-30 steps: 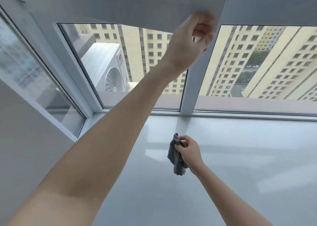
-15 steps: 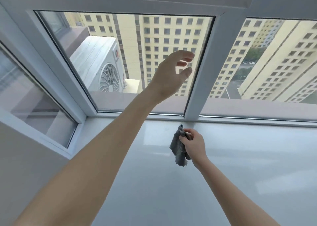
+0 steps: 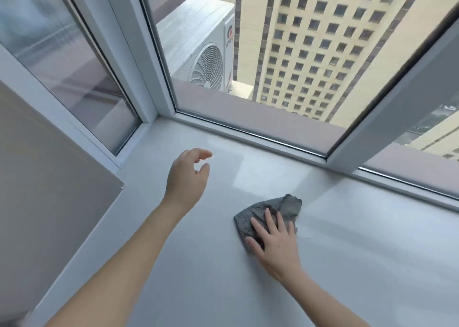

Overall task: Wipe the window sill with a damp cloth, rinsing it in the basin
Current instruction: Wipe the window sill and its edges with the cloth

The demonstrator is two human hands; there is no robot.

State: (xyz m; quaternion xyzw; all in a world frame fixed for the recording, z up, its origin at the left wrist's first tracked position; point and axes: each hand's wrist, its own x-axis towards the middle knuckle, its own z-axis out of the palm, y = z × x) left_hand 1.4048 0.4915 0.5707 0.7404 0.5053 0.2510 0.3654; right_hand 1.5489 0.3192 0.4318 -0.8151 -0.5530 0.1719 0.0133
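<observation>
A grey cloth [image 3: 267,211] lies crumpled on the wide white window sill [image 3: 203,264], a little in front of the window frame. My right hand [image 3: 274,241] presses flat on the cloth with straight, spread fingers. My left hand [image 3: 187,175] hovers over the sill to the left of the cloth, fingers loosely curled, holding nothing. No basin is in view.
The white window frame [image 3: 248,130] runs along the back of the sill, with a mullion [image 3: 387,113] at the right and a corner post [image 3: 124,53] at the left. A grey wall panel [image 3: 49,177] borders the sill's left edge. Outside sits an air-conditioner unit [image 3: 201,43].
My left hand let go of the upper window frame and came down over the sill. My right hand lowered the hanging cloth and now presses it flat on the sill.
</observation>
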